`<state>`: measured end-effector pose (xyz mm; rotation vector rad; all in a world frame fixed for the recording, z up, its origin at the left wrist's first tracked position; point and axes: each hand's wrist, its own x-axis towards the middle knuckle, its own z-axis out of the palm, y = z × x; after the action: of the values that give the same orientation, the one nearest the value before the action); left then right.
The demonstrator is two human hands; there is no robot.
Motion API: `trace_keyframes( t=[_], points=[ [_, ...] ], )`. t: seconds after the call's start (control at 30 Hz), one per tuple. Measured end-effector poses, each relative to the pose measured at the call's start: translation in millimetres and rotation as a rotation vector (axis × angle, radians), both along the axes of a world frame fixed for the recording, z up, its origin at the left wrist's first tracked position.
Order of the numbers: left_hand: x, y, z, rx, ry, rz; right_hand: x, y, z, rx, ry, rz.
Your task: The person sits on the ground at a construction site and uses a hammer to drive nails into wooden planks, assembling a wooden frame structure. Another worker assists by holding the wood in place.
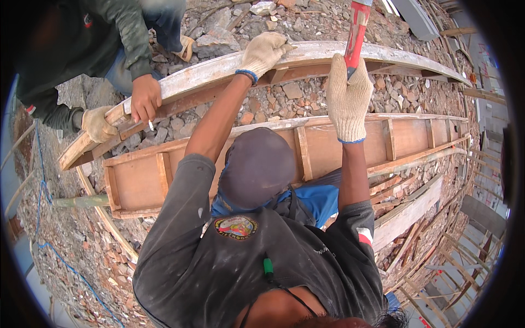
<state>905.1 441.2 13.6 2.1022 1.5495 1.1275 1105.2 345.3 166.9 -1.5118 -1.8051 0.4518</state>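
Note:
My left hand, in a cream knit glove with a blue cuff, rests on the top edge of a long curved wooden form with worn white paint. Its thumb and fingers are pressed together; whatever is between the tips is too small to name. My right hand, gloved alike, is closed round the lower end of a red-handled tool raised above the form. The tool's far end runs out of view at the top. At the form's left end a co-worker's gloved hand grips the wood, and their bare hand lies on it, a cigarette between the fingers.
A second shallow wooden form with cross ribs lies nearer me. Broken brick and stone rubble covers the ground. Loose planks lie at the right, and a blue rope trails at the left.

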Motion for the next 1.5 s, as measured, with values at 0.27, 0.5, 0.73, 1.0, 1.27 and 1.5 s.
trace_keyframes(
  t=[0.27, 0.5, 0.73, 1.0, 1.27, 1.5],
  points=[
    [0, -24, -8, 0.044, 0.091, 0.13, 23, -1, -38, -0.458, 0.05, 0.101],
    [1, -38, 30, -0.26, 0.555, 0.189, 18, 9, -60, -0.349, -0.133, 0.147],
    [-4, -39, 25, -0.212, 0.671, 0.176, 14, 16, 26, -0.246, 0.141, 0.104],
    [3, -38, 29, -0.237, 0.685, 0.168, 15, 5, -35, -0.104, 0.045, 0.043],
    [2, -40, 27, -0.304, 0.718, 0.207, -3, 10, 55, -0.286, 0.349, 0.047],
    [9, -39, 29, -0.265, 0.692, 0.231, 3, 45, 7, -0.074, 0.098, 0.163]
  ],
)
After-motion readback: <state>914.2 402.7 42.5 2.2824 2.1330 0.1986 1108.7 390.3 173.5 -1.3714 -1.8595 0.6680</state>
